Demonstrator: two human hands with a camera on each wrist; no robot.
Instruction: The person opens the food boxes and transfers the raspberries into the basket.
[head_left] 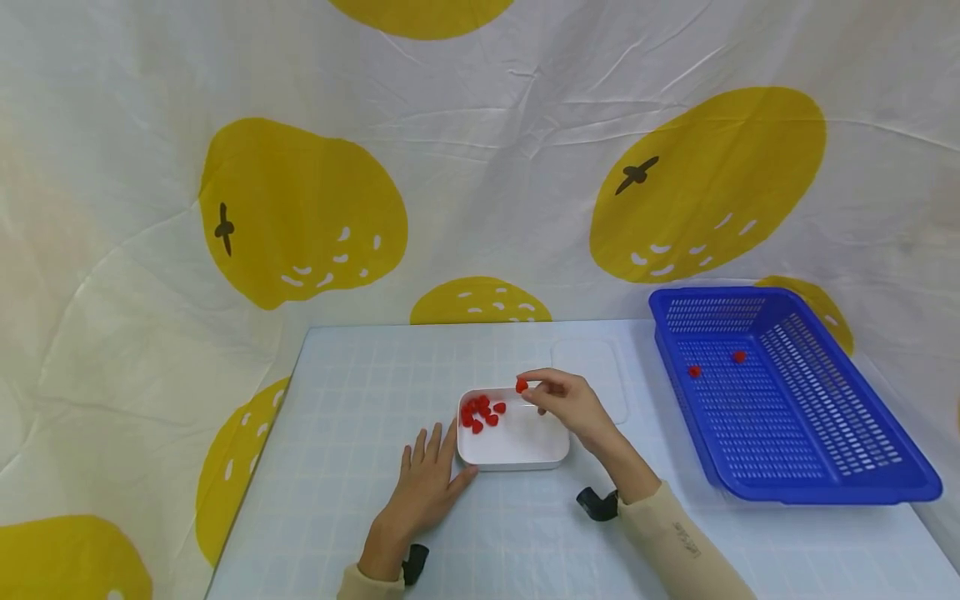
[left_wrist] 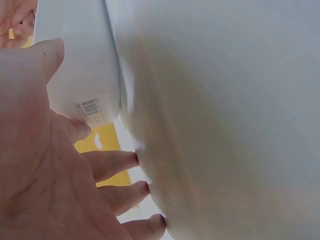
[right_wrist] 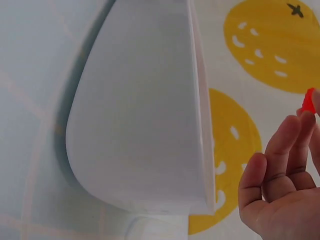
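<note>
My right hand [head_left: 567, 406] pinches a small red raspberry [head_left: 521, 385] between thumb and fingertips, just above the far rim of a white rectangular container [head_left: 517, 442]. In the right wrist view the raspberry [right_wrist: 309, 101] shows a bumpy surface, partly covered by the fingers. Several more red raspberries [head_left: 480, 408] lie in the container's left part. Spread out at the container's left side, my left hand [head_left: 427, 485] rests with its fingers straight. Its thumb and index finger are against the container's wall [left_wrist: 82, 65], which bears a barcode label.
At the right stands a blue perforated basket [head_left: 806, 492] with two red raspberries [head_left: 739, 357] inside. A clear, flat lid-like piece [head_left: 621, 392] lies behind the container. Behind the table [head_left: 330, 400] hangs a white cloth [head_left: 480, 200] printed with yellow fruit.
</note>
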